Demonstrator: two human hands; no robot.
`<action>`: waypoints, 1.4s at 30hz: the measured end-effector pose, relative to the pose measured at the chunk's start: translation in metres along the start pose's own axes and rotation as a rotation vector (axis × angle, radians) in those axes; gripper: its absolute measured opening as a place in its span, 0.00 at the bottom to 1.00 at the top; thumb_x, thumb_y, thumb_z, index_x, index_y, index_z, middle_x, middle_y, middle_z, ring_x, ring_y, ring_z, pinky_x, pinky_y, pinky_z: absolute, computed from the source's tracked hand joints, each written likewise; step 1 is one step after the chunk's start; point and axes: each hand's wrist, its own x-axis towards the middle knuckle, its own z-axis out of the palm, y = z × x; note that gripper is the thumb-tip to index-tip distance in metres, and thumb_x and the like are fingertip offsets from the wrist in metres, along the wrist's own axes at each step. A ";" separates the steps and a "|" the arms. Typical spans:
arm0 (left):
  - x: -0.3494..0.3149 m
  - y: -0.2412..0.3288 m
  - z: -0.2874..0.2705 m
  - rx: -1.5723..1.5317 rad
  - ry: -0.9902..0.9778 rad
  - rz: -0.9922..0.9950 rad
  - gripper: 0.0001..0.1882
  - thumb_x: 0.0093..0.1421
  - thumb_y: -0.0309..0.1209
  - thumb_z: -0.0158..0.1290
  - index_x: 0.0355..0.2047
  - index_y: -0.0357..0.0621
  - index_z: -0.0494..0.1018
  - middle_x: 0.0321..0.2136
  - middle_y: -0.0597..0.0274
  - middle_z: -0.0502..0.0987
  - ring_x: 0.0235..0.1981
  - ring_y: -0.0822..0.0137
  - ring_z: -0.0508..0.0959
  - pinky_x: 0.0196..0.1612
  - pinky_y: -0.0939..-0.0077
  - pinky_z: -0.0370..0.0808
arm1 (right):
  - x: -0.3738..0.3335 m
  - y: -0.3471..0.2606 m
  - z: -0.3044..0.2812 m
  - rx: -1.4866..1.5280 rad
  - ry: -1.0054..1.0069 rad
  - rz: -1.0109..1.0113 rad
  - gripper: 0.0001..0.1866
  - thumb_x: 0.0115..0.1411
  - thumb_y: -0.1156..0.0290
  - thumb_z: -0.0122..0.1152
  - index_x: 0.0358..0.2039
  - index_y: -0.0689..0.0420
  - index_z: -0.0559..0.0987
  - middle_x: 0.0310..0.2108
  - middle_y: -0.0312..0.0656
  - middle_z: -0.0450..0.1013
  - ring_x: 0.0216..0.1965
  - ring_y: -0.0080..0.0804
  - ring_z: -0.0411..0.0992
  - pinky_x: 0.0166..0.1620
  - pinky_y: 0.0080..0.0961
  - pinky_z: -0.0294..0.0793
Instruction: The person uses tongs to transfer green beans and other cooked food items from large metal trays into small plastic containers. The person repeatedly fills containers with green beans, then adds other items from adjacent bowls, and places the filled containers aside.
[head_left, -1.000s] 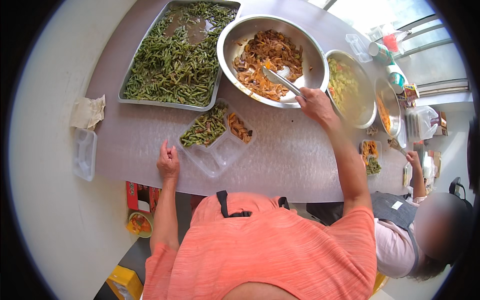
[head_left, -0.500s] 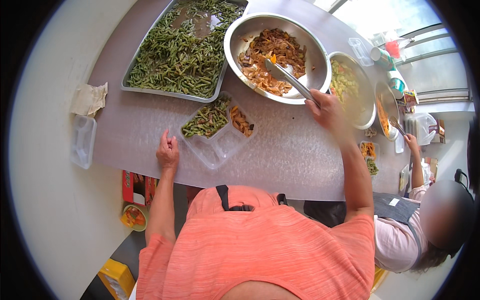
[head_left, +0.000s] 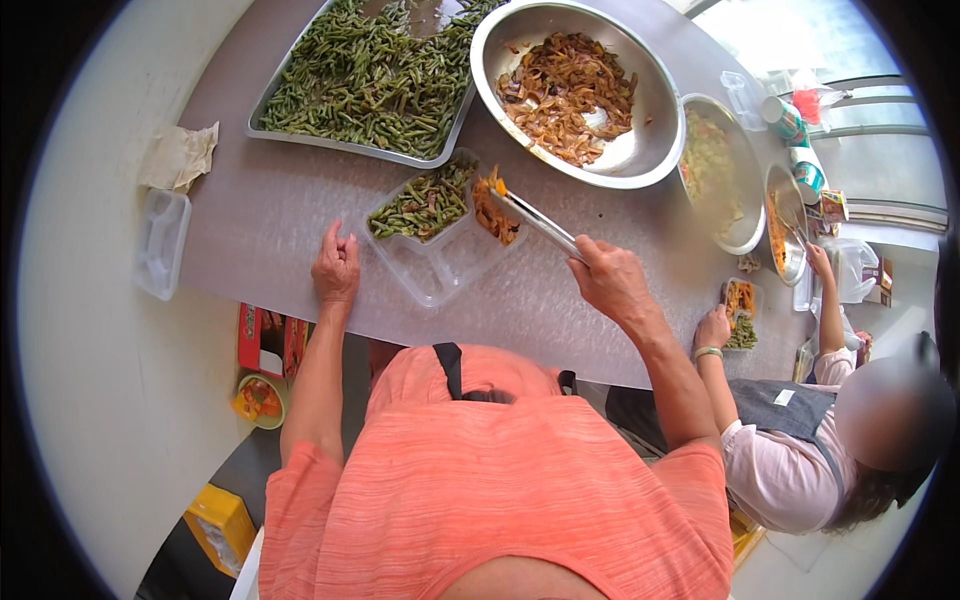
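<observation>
With my right grip (head_left: pixel 612 282) I am holding the long silver metal tongs (head_left: pixel 540 224), fingers wrapping narrowly around the handle end. The tongs are slanting up and left, and their tips are meeting a small heap of orange-brown shredded food (head_left: pixel 492 212) in the right-hand compartment of a clear plastic divided meal tray (head_left: pixel 432 287); I cannot tell whether the tips are pinching any of it. That meal tray is lying on the grey, dull-sheened table (head_left: pixel 255 240), between my 2 grips, with cut green beans (head_left: pixel 418 206) filling its upper-left compartment and clear plastic showing in the compartments nearer me. My left grip (head_left: pixel 336 268) is resting near the table's edge, just left of the meal tray, loosely curled with the index finger stretching out, and I am seeing nothing in it. Beyond the meal tray, a large rectangular metal pan (head_left: pixel 352 150) is holding more green beans, and a wide round steel bowl (head_left: pixel 645 142) is holding more orange-brown shreds. To its right, a second round metal bowl (head_left: pixel 750 241) is carrying pale yellow-green pieces. Farther right, a co-worker's hand (head_left: pixel 713 328) is touching a smaller-looking clear tray of orange and green food (head_left: pixel 742 322).
</observation>
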 end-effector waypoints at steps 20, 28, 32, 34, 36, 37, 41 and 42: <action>0.001 0.000 -0.001 -0.039 -0.015 -0.009 0.19 0.59 0.31 0.54 0.51 0.44 0.70 0.18 0.63 0.72 0.18 0.66 0.72 0.25 0.70 0.71 | -0.003 -0.011 0.005 -0.168 -0.039 -0.047 0.14 0.56 0.64 0.61 0.34 0.59 0.69 0.23 0.47 0.72 0.23 0.47 0.75 0.25 0.39 0.75; 0.001 0.001 -0.001 -0.047 -0.004 0.013 0.19 0.58 0.30 0.54 0.50 0.43 0.70 0.18 0.64 0.71 0.18 0.67 0.71 0.24 0.71 0.71 | -0.009 -0.016 0.014 -0.116 -0.093 0.017 0.14 0.55 0.66 0.62 0.36 0.59 0.69 0.25 0.50 0.73 0.25 0.49 0.75 0.26 0.41 0.75; -0.001 -0.002 0.000 0.000 -0.012 -0.006 0.19 0.58 0.31 0.55 0.50 0.42 0.70 0.18 0.64 0.72 0.18 0.67 0.71 0.24 0.71 0.71 | -0.011 -0.016 0.004 -0.012 -0.018 0.066 0.15 0.55 0.67 0.62 0.37 0.60 0.69 0.26 0.51 0.73 0.25 0.52 0.75 0.26 0.42 0.74; 0.000 -0.002 0.000 -0.018 -0.016 -0.005 0.19 0.58 0.31 0.55 0.50 0.42 0.70 0.18 0.64 0.72 0.18 0.67 0.71 0.24 0.71 0.71 | -0.011 -0.016 0.004 0.010 -0.023 0.081 0.14 0.56 0.65 0.61 0.35 0.60 0.68 0.26 0.51 0.74 0.26 0.52 0.75 0.27 0.42 0.76; 0.000 -0.001 0.000 -0.017 -0.017 0.010 0.19 0.58 0.31 0.55 0.50 0.42 0.70 0.18 0.64 0.72 0.18 0.67 0.71 0.24 0.71 0.71 | -0.011 -0.013 0.008 0.052 -0.015 0.085 0.14 0.56 0.65 0.61 0.34 0.60 0.68 0.26 0.52 0.74 0.26 0.52 0.76 0.27 0.41 0.76; 0.001 -0.001 -0.001 -0.016 -0.017 0.019 0.19 0.58 0.31 0.55 0.50 0.42 0.70 0.18 0.64 0.72 0.18 0.67 0.71 0.24 0.71 0.71 | -0.012 -0.009 0.015 0.083 -0.004 0.082 0.14 0.56 0.66 0.61 0.34 0.60 0.68 0.26 0.52 0.74 0.26 0.53 0.75 0.27 0.41 0.76; 0.000 -0.001 -0.001 -0.004 -0.010 0.001 0.19 0.58 0.31 0.55 0.50 0.42 0.70 0.18 0.64 0.72 0.18 0.68 0.71 0.24 0.71 0.71 | -0.010 -0.002 0.027 0.261 0.077 0.081 0.13 0.56 0.67 0.61 0.34 0.60 0.67 0.25 0.53 0.73 0.25 0.53 0.74 0.26 0.42 0.75; 0.000 -0.001 -0.001 -0.012 -0.022 -0.005 0.19 0.58 0.31 0.55 0.51 0.42 0.70 0.18 0.64 0.72 0.18 0.68 0.71 0.24 0.71 0.71 | -0.010 -0.001 0.028 0.280 0.074 0.088 0.13 0.56 0.67 0.61 0.34 0.60 0.67 0.25 0.53 0.73 0.25 0.53 0.74 0.26 0.42 0.75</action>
